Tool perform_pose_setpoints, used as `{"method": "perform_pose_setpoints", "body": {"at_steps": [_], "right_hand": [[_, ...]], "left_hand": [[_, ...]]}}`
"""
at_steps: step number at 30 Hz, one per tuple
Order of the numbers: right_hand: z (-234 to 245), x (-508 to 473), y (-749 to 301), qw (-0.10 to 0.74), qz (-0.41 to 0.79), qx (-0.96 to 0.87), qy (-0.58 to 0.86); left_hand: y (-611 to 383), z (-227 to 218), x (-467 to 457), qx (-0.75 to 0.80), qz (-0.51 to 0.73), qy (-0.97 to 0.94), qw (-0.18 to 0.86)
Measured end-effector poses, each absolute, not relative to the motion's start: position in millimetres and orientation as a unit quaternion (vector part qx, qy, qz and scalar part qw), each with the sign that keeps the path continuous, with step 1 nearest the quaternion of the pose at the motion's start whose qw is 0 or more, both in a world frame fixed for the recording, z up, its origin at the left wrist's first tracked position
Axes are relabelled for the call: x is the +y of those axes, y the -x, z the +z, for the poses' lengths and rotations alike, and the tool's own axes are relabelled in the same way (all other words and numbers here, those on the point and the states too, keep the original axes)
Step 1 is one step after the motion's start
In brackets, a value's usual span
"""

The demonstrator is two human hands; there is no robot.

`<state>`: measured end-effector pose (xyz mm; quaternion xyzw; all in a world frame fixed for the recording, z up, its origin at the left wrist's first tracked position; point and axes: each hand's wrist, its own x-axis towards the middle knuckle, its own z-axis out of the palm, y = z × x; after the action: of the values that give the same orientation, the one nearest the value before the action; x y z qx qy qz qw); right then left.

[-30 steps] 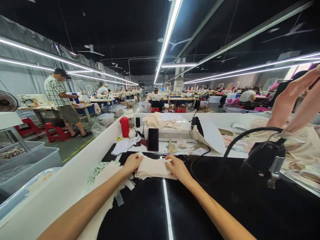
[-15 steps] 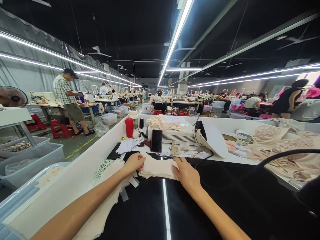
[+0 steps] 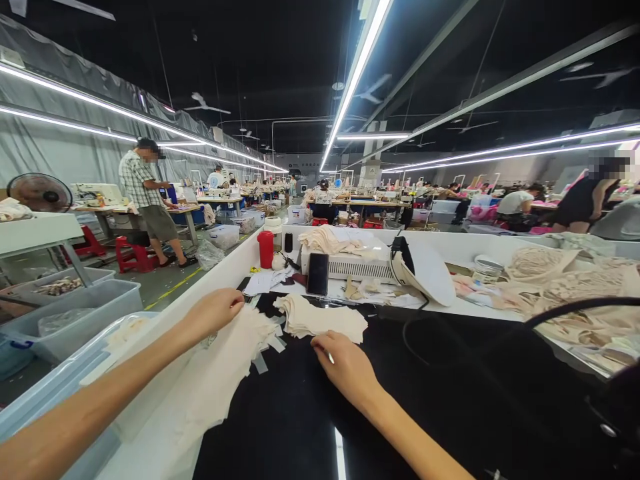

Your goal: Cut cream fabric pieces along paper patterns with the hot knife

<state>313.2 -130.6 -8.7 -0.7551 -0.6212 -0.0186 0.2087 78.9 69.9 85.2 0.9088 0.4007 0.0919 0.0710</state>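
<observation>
A stack of cream fabric pieces (image 3: 320,319), curved along the edges, lies flat on the black tabletop (image 3: 280,420). Just in front of it is my right hand (image 3: 345,367), palm down, fingers loosely bent and thumb apart, with nothing seen in it. Off to the left, my left hand (image 3: 215,313) has its fingertips pinched at the top of a long cream fabric piece (image 3: 220,373), which spreads down over the table's left side. Its far edge is ragged, and several pale translucent strips (image 3: 276,343) stick out beside it.
Behind the stack stand a phone (image 3: 317,273), a red cup (image 3: 265,249) and a white machine (image 3: 350,267) topped with fabric. A white visor (image 3: 427,273) leans at its right. Cream garments (image 3: 575,287) are heaped rightward. A black cable (image 3: 565,310) arches over the table. Plastic bins (image 3: 85,313) stand left.
Both hands have let go of the fabric stack. My left hand moved left to the long fabric piece; my right hand drew back toward me. The stack now lies on the table.
</observation>
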Motion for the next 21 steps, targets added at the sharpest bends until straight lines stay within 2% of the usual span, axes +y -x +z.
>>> {"method": "perform_pose_setpoints", "body": {"at_steps": [7, 13, 21], "right_hand": [[-35.8, -135.5, -290.2, 0.257, 0.012, -0.658, 0.707], [-41.2, -135.2, -295.7, 0.273, 0.007, -0.672, 0.689], [-46.1, -134.3, -293.8, 0.294, 0.011, -0.675, 0.677]], "left_hand": [[-41.5, 52.0, 73.2, 0.449, 0.023, -0.890, 0.076], [-48.6, 28.0, 63.2, 0.459, 0.071, -0.879, 0.103], [-50.2, 28.5, 57.5, 0.429, 0.130, -0.883, 0.136]]}}
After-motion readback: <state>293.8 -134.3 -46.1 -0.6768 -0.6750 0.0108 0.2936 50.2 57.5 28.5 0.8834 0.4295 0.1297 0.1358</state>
